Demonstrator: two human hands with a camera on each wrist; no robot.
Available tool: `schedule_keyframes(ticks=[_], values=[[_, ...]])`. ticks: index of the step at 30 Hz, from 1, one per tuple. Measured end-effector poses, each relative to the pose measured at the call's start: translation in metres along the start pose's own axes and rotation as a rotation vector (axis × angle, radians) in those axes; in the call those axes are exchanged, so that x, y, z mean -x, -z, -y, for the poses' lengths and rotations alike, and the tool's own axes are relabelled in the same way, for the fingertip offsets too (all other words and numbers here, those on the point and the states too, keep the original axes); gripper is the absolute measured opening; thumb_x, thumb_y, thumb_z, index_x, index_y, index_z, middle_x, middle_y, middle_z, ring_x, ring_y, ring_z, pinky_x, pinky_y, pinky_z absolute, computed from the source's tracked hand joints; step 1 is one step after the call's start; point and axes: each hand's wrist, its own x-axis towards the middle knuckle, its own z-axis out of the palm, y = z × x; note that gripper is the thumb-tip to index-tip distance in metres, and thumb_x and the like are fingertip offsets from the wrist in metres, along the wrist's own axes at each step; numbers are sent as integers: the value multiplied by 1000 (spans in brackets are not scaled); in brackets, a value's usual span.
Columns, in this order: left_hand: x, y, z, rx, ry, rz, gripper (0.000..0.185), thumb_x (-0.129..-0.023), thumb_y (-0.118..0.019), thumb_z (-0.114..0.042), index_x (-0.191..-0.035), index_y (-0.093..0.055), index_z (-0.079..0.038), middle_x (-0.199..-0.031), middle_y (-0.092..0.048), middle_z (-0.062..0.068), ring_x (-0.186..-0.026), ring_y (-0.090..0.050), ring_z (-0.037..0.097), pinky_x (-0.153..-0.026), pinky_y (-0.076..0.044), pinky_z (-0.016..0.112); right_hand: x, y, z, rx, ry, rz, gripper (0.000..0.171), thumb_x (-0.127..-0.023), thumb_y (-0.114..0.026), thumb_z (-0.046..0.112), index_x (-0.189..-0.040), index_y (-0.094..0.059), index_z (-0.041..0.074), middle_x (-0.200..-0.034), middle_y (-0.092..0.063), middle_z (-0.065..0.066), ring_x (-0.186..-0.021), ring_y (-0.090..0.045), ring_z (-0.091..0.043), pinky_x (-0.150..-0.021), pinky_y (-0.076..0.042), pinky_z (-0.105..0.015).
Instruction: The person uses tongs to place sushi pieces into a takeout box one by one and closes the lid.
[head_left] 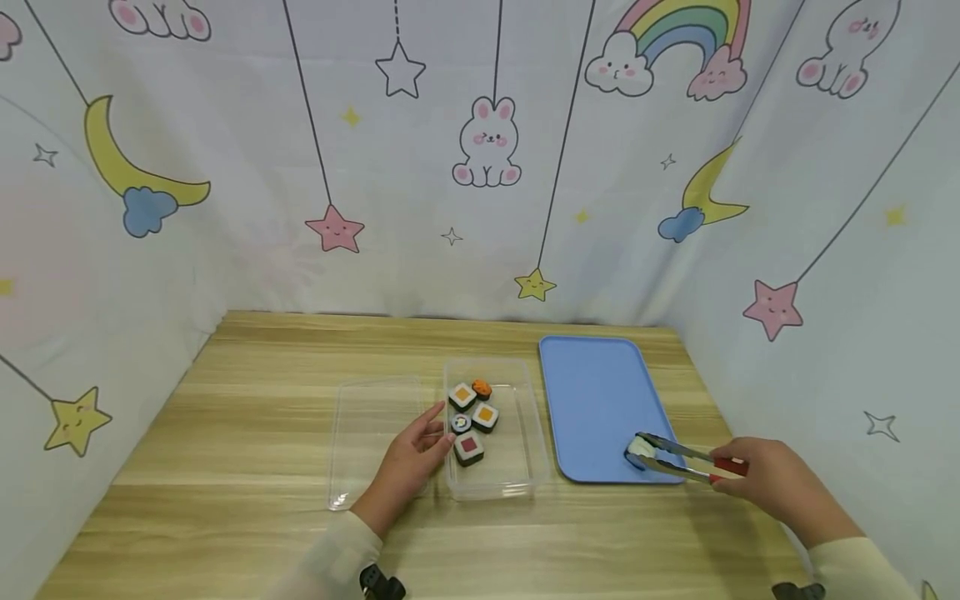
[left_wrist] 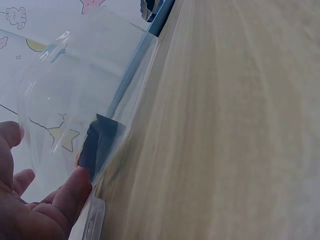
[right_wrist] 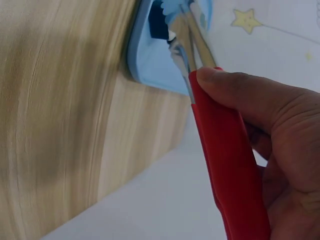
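Note:
My right hand (head_left: 780, 479) grips a pair of metal tongs (head_left: 675, 447) by the red handles (right_wrist: 225, 150). The tongs' tips are around a white, dark-edged sushi piece (head_left: 641, 449) over the near right part of the blue tray (head_left: 600, 400). From the right wrist, that piece is partly hidden by the tips. My left hand (head_left: 408, 458) touches the left wall of the clear plastic box (head_left: 517, 450), fingers extended. Along that box's left side sit several sushi pieces: an orange-topped one (head_left: 482, 389), two with yellow-orange centres, a small round roll (head_left: 461, 423) and a red-centred one (head_left: 469, 448).
A clear plastic lid (head_left: 375, 425) lies on the wooden table (head_left: 247, 433) left of the box, partly beneath my left forearm. The tray stands right of the box, with a narrow gap between them. Patterned curtains (head_left: 420, 275) close off the back and both sides.

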Motion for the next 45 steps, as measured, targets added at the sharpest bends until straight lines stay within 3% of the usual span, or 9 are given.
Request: schedule_keyframes(ticks=[13, 20, 24, 28, 35, 45], values=[[0, 0, -2, -3, -8, 4, 60, -99, -73, -19, -155, -51, -22, -135, -63, 18, -122, -65, 31, -100, -53, 44, -12, 15, 14, -23, 81, -114, 38, -80, -91, 25, -112, -79, 8, -99, -75, -4, -82, -66, -18, -67, -54, -34], [0, 0, -1, 3, -10, -5, 60, -99, -73, -19, -155, -51, -23, -135, -64, 17, -122, -66, 30, -99, -54, 42, -37, 35, 50, -42, 153, -143, 39, -83, -89, 21, -118, -78, 8, -107, -74, -7, -87, -69, -22, -70, -56, -34], [0, 0, -1, 10, -3, -4, 60, -99, -73, -18, -155, -51, -23, -135, -64, 18, -122, -66, 31, -98, -54, 43, -54, 35, 75, -63, 230, -154, 38, -81, -91, 22, -115, -80, 11, -106, -74, -3, -88, -66, -19, -70, -56, -31], [0, -1, -1, 16, -2, -4, 60, -99, -73, -19, -155, -52, -23, -135, -64, 18, -122, -66, 31, -98, -54, 42, -72, 25, 102, -84, 339, -133, 38, -79, -93, 22, -113, -80, 11, -102, -74, 4, -86, -65, -15, -71, -57, -31], [1, -1, -2, 27, -11, -4, 60, -99, -73, -19, -155, -51, -19, -134, -64, 19, -123, -65, 32, -98, -54, 42, -100, 6, 145, 7, 554, -67, 36, -78, -93, 21, -111, -81, 13, -100, -74, 8, -90, -68, -17, -78, -57, -36], [1, 0, -1, 18, -13, -8, 60, -99, -72, -17, -155, -51, -21, -135, -64, 19, -122, -66, 31, -98, -54, 42, -116, -8, 188, 230, 607, 51, 27, -78, -93, 20, -102, -83, 17, -95, -73, 7, -85, -65, -14, -77, -56, -37]])
